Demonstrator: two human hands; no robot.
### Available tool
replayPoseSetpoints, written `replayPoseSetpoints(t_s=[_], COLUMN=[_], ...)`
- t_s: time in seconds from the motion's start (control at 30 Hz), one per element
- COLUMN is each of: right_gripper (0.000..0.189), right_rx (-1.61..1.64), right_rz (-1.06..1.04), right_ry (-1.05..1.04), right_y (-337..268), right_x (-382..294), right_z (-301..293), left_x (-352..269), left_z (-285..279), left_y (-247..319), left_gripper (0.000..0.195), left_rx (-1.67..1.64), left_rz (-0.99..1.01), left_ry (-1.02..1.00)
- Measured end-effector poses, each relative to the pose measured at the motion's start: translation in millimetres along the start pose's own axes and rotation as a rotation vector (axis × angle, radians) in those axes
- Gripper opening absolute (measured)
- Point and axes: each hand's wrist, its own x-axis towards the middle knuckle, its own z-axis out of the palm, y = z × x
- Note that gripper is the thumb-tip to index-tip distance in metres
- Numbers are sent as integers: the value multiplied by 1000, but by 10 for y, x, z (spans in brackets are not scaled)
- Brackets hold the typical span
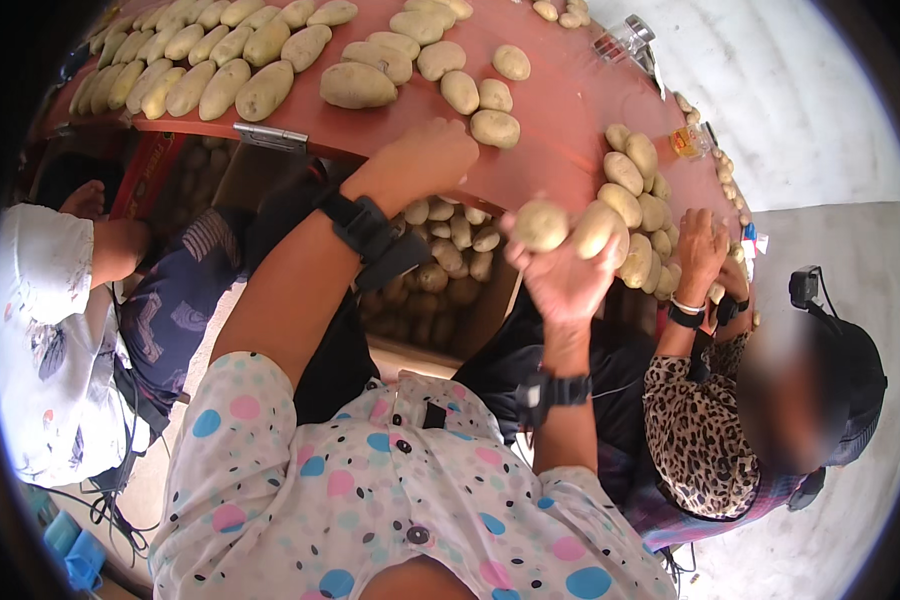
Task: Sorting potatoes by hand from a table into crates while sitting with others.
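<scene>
My right hand (570,281) is palm up just off the table edge. Two potatoes rest in its fingers: a round one (541,226) and a longer one (597,229), slightly blurred. My left hand (431,159) is over the near edge of the red table (547,169), back of the hand up and fingers curled under. Whether anything is inside it is hidden. Just beyond it lies a loose group of potatoes (494,128). Below, between my arms, an open box (506,292) holds many smaller potatoes (447,255).
Rows of long potatoes (195,86) cover the table's left part. A potato pile (641,202) is at right, near a co-worker's hand (701,247). Two glass jars (624,39) stand along the far side. Another person's sleeve (49,262) is at left. A metal hinge (270,138) sits on the edge.
</scene>
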Motion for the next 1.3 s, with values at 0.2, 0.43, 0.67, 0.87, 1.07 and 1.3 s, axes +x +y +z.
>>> replayPoseSetpoints(t_s=[0.2,0.43,0.67,0.87,1.07,1.3], right_gripper=[64,44,36,47,41,27], right_rx=[28,-227,-183,-296,-429,-716], right_rz=[329,123,439,341,437,330], right_ry=[273,436,710,710,703,477], right_y=[555,539,1078,1292,1164,913], right_x=[-361,-222,-145,-52,-104,-59], right_z=[-475,-1035,-1253,-1186,-1153,-495], left_x=[-10,-4,-8,-14,42,23], left_z=[-30,9,-1,-11,23,-9], left_y=[51,17,-32,-38,-21,-41], left_gripper=[18,18,19,19,20,20], left_rx=[18,6,-5,-30,15,-5], left_rz=[-3,-3,3,12,-24,-19], left_ry=[-12,19,-3,17,4,2])
